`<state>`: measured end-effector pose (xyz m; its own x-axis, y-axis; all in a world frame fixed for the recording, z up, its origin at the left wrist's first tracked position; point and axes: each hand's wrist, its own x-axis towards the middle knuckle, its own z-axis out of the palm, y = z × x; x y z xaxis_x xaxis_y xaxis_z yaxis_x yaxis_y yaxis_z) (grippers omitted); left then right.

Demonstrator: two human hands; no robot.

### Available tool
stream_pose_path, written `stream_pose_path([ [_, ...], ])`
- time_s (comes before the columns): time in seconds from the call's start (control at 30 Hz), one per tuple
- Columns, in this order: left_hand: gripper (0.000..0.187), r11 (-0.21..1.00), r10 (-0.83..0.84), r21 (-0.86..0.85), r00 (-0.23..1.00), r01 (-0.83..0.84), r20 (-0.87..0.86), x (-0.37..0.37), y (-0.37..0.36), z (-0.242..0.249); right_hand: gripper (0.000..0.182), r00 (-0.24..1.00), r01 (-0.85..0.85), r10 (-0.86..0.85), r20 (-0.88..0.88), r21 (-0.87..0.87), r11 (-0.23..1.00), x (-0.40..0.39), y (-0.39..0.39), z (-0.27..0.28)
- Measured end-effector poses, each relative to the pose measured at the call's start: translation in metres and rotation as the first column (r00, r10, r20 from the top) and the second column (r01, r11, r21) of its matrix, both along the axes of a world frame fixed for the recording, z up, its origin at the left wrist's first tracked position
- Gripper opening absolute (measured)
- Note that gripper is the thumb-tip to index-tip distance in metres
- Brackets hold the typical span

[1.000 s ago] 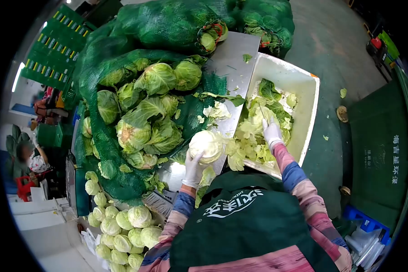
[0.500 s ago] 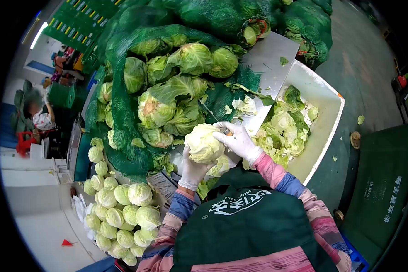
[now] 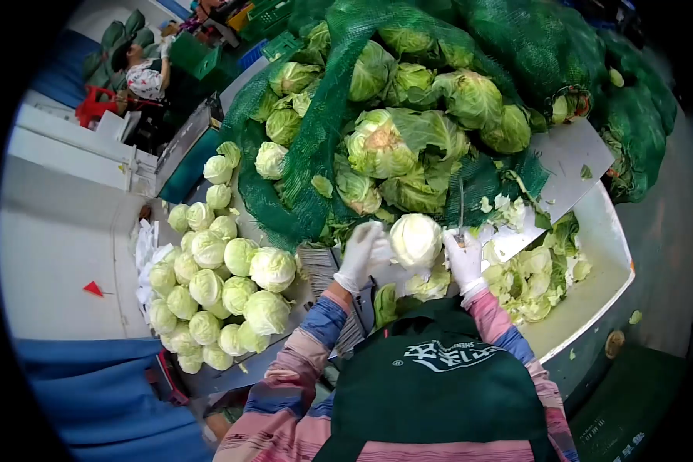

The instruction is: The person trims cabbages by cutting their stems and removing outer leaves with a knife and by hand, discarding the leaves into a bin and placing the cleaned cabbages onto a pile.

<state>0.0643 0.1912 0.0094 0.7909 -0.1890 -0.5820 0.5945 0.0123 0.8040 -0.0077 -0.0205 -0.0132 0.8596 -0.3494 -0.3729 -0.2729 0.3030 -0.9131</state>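
Observation:
A trimmed pale cabbage (image 3: pixel 416 240) sits in front of me between my two gloved hands. My left hand (image 3: pixel 362 254) is just to its left, slightly blurred, with its fingers apart and nothing in them. My right hand (image 3: pixel 464 263), at the cabbage's right side, is closed on a knife (image 3: pixel 461 206) whose thin blade points up and away from me. Behind the cabbage, untrimmed leafy cabbages (image 3: pixel 381 146) spill from an open green mesh sack (image 3: pixel 327 131). Loose leaves (image 3: pixel 430 285) lie close in front of it.
Several trimmed cabbages (image 3: pixel 208 287) are piled on the left. On the right stands a white bin (image 3: pixel 604 266) holding cut leaves (image 3: pixel 533 281). More full mesh sacks (image 3: pixel 531 54) lie at the back. A bundle of thin strips (image 3: pixel 321 269) lies left of centre. Another person (image 3: pixel 146 77) sits far left.
My left hand has come off the cabbage and moved left of it. The cabbage now shows a smooth white side. My view has turned left, so the scene shifts rightward.

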Motion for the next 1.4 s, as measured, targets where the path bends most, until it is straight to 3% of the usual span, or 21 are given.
stream_pose_path([
  [0.07, 0.056, 0.991, 0.005, 0.135, 0.999, -0.011, 0.047, 0.005, -0.005, 0.006, 0.014, 0.991, 0.135, -0.135, 0.016, 0.008, 0.991, -0.006, -0.012, -0.007],
  [0.2, 0.088, 0.869, -0.387, 0.410, 0.896, 0.276, 0.217, -0.003, -0.015, -0.080, 0.018, 0.991, 0.103, -0.112, -0.072, -0.123, 0.987, -0.020, -0.038, -0.045],
  [0.27, 0.100, 0.824, -0.354, 0.565, 0.808, 0.032, 0.470, -0.020, -0.036, -0.065, 0.019, 0.993, 0.028, -0.046, -0.107, -0.163, 0.986, -0.028, -0.038, -0.050],
  [0.33, 0.097, 0.845, -0.334, 0.529, 0.851, 0.079, 0.406, -0.013, -0.029, -0.069, 0.022, 0.983, 0.013, -0.020, -0.185, -0.038, 0.999, -0.036, -0.027, -0.053],
  [0.43, 0.072, 0.995, -0.101, 0.022, 0.987, 0.099, 0.129, -0.003, -0.005, -0.061, 0.021, 0.975, -0.073, 0.066, -0.211, -0.026, 0.997, -0.043, -0.021, -0.060],
  [0.53, 0.065, 0.801, 0.055, -0.588, 0.992, -0.111, -0.112, -0.018, 0.040, -0.040, 0.017, 0.978, -0.076, 0.065, -0.197, -0.049, 0.996, -0.051, -0.028, -0.058],
  [0.7, 0.085, 0.688, 0.448, -0.641, 0.894, -0.340, 0.007, 0.019, 0.141, 0.042, 0.018, 0.973, -0.093, 0.062, -0.224, -0.130, 0.987, -0.059, -0.034, -0.063],
  [0.73, 0.071, 0.963, 0.267, -0.131, 0.798, -0.234, 0.540, 0.029, 0.173, 0.043, 0.017, 0.970, -0.101, 0.068, -0.233, -0.132, 0.986, -0.062, -0.034, -0.062],
  [0.77, 0.065, 0.753, -0.064, 0.456, 0.637, -0.474, 0.768, 0.039, 0.204, 0.043, 0.018, 0.967, -0.100, 0.063, -0.247, -0.138, 0.985, -0.065, -0.031, -0.062],
  [0.8, 0.068, 0.676, -0.033, 0.443, 0.576, -0.589, 0.816, 0.054, 0.231, 0.044, 0.018, 0.963, -0.098, 0.065, -0.263, -0.114, 0.989, -0.067, -0.029, -0.063],
  [0.83, 0.071, 0.820, 0.392, -0.023, 0.532, -0.572, 0.750, 0.072, 0.263, 0.046, 0.018, 0.959, -0.094, 0.060, -0.278, -0.109, 0.990, -0.068, -0.026, -0.061],
  [0.87, 0.074, 0.606, 0.787, -0.622, 0.488, -0.495, 0.378, 0.088, 0.293, 0.053, 0.017, 0.954, -0.090, 0.056, -0.293, -0.104, 0.991, -0.071, -0.025, -0.058],
  [0.93, 0.083, 0.219, 0.948, -0.833, 0.312, -0.509, 0.058, 0.102, 0.325, 0.060, 0.019, 0.965, -0.105, 0.066, -0.253, -0.144, 0.984, -0.075, -0.022, -0.065],
  [0.97, 0.083, 0.227, 0.940, -0.836, 0.337, -0.499, 0.053, 0.110, 0.333, 0.059, 0.019, 0.966, -0.089, 0.051, -0.253, -0.141, 0.986, -0.076, -0.021, -0.068],
  [1.03, 0.088, 0.013, 0.875, -0.744, 0.368, -0.668, -0.314, 0.129, 0.334, 0.059, 0.019, 0.964, -0.065, 0.033, -0.265, -0.112, 0.992, -0.076, -0.019, -0.069],
  [1.1, 0.079, 0.441, 0.787, -0.709, 0.616, -0.551, 0.011, 0.130, 0.252, 0.072, 0.019, 0.950, -0.095, 0.067, -0.304, -0.077, 0.993, -0.074, -0.019, -0.060],
  [1.2, 0.060, 0.937, 0.126, -0.349, 0.916, 0.016, 0.380, 0.148, 0.086, 0.097, 0.027, 0.976, -0.151, 0.092, -0.197, -0.311, 0.938, -0.068, -0.018, -0.103],
  [1.23, 0.061, 0.982, 0.017, -0.171, 0.861, 0.082, 0.509, 0.133, 0.065, 0.088, 0.033, 0.950, -0.237, 0.159, -0.271, -0.287, 0.928, -0.070, -0.011, -0.096],
  [1.27, 0.062, 0.992, -0.102, 0.009, 0.778, 0.122, 0.620, 0.114, 0.053, 0.076, 0.037, 0.867, -0.457, 0.255, -0.428, -0.480, 0.749, -0.066, -0.007, -0.058],
  [1.33, 0.080, 0.891, -0.409, 0.453, 0.412, -0.012, 0.814, 0.138, -0.026, 0.062, 0.035, 0.965, -0.232, 0.110, -0.236, -0.586, 0.776, -0.072, -0.024, -0.089],
  [1.4, 0.096, 0.764, -0.554, 0.607, 0.262, -0.216, 0.790, 0.141, -0.041, 0.043, 0.037, 0.955, -0.230, 0.065, -0.289, -0.586, 0.777, -0.087, -0.039, -0.083],
])
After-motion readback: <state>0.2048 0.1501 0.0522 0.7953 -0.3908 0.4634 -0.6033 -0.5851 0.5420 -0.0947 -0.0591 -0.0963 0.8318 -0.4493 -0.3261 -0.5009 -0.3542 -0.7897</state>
